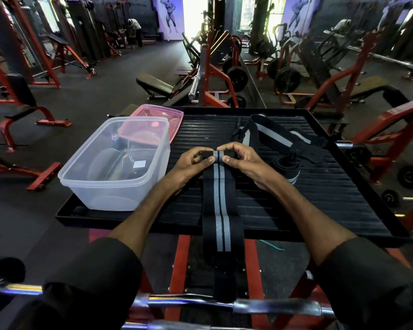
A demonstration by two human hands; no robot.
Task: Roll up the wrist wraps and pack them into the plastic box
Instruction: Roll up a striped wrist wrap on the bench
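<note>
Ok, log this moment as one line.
step: rolling start | left hand, right hand: pinching far end of black grey-striped wrist wrap | clear plastic box: no wraps inside | pink lid: off

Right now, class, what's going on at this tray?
A person is rolling a wrist wrap on a black tray. Both hands, left and right, pinch the wrap's far end, where the roll is only just begun; the rest lies flat toward the person and hangs off the tray's near edge. One rolled wrap lies to the right, another loose wrap behind. The clear box at left holds no wraps yet; its pink lid lies behind it.
</note>
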